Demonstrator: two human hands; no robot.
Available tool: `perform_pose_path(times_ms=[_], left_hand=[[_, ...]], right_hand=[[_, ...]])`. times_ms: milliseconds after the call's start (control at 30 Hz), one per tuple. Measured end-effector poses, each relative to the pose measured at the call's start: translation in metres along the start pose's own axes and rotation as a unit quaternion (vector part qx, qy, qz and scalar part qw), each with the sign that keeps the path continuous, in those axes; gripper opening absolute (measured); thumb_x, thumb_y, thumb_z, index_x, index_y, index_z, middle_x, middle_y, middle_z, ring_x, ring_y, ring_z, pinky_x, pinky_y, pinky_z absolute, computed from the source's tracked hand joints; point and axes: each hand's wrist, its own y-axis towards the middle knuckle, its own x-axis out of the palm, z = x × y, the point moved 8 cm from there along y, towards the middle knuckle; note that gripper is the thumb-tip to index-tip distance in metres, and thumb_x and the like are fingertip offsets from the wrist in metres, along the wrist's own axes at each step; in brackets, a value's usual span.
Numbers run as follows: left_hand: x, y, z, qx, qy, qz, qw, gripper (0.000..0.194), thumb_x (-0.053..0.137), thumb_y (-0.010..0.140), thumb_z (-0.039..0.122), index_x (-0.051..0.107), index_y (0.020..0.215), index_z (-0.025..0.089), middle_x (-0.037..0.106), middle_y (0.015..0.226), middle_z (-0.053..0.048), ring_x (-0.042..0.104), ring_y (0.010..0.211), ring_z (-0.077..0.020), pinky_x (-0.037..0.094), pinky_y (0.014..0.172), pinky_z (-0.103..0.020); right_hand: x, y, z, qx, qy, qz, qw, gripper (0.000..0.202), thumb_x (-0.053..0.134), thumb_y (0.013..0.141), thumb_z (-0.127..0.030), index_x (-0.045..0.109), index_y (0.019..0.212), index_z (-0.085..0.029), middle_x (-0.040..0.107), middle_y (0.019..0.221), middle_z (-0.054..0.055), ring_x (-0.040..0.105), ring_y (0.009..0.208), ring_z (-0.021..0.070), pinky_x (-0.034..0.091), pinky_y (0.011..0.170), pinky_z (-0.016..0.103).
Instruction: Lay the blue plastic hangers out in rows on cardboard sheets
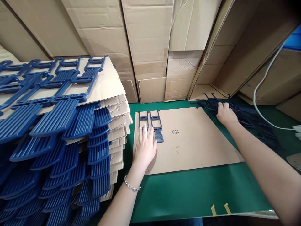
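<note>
A flat cardboard sheet (pixel 188 128) printed FSC lies on the green table. Two dark blue plastic frames (pixel 155 118) rest side by side at its left end, one with a ribbed paddle below it. Spread over the left frame is my left hand (pixel 144 147), fingers apart, covering its lower part. My right hand (pixel 226 113) reaches to a heap of dark blue plastic parts (pixel 249 117) beyond the sheet's right edge; its fingers are bent down among them, and what they hold cannot be made out.
A tall stack of cardboard layers (pixel 117 125) with blue ribbed parts (pixel 55 117) hanging over its edge stands at the left. Cardboard boxes (pixel 150 47) wall off the back. A white cable (pixel 263 78) hangs at right. Two yellow strips (pixel 213 210) stick to the table's front edge.
</note>
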Motion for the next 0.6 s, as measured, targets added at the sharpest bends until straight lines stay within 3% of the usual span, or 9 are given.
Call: perform_pose_path(times_ms=[200,367,433,500,600], left_hand=[[-0.015,-0.002,0.007,0.017,-0.015,0.062,0.998,0.05,0.04,0.085,0.027,0.03,0.133,0.018,0.005,0.147,-0.013,0.003,0.132,-0.0328,0.026,0.103,-0.05],[-0.023,-0.007,0.02,0.042,-0.071,0.081,0.993,0.048,0.038,0.087,0.027,0.028,0.134,0.02,0.001,0.147,-0.011,0.003,0.133,-0.0303,0.022,0.105,-0.05],[-0.023,-0.009,0.024,0.054,-0.113,0.076,0.989,0.048,0.037,0.087,0.027,0.027,0.134,0.021,0.004,0.147,-0.01,0.004,0.134,-0.0275,0.021,0.106,-0.049],[-0.023,-0.01,0.025,0.056,-0.167,0.066,0.982,0.047,0.035,0.088,0.028,0.027,0.133,0.022,0.008,0.147,-0.008,0.008,0.134,-0.0242,0.021,0.107,-0.046],[-0.023,-0.011,0.022,0.034,-0.27,0.049,0.961,0.046,0.035,0.088,0.032,0.027,0.133,0.024,0.015,0.146,-0.004,0.015,0.133,-0.0197,0.022,0.107,-0.04]], right_hand=[[-0.05,0.009,-0.017,0.004,0.005,0.017,1.0,0.049,0.041,0.078,-0.022,0.042,0.124,-0.006,0.037,0.113,0.022,0.051,0.071,0.0179,0.035,0.066,0.034],[-0.114,-0.023,-0.061,-0.02,0.107,0.149,0.983,0.054,0.051,0.071,-0.019,0.045,0.124,-0.009,0.04,0.111,0.016,0.046,0.101,0.0218,0.039,0.081,0.029],[-0.137,-0.046,-0.078,-0.031,0.194,0.196,0.961,0.051,0.055,0.067,-0.017,0.051,0.117,-0.013,0.042,0.108,0.013,0.047,0.1,0.0201,0.042,0.081,0.028],[-0.152,-0.069,-0.091,-0.026,0.323,0.202,0.924,0.044,0.057,0.065,-0.018,0.056,0.109,-0.018,0.044,0.108,0.01,0.054,0.088,0.0171,0.046,0.075,0.029],[-0.151,-0.093,-0.111,-0.009,0.547,0.1,0.831,0.034,0.057,0.067,-0.019,0.055,0.101,-0.021,0.053,0.093,0.005,0.059,0.075,0.0156,0.05,0.07,0.033]])
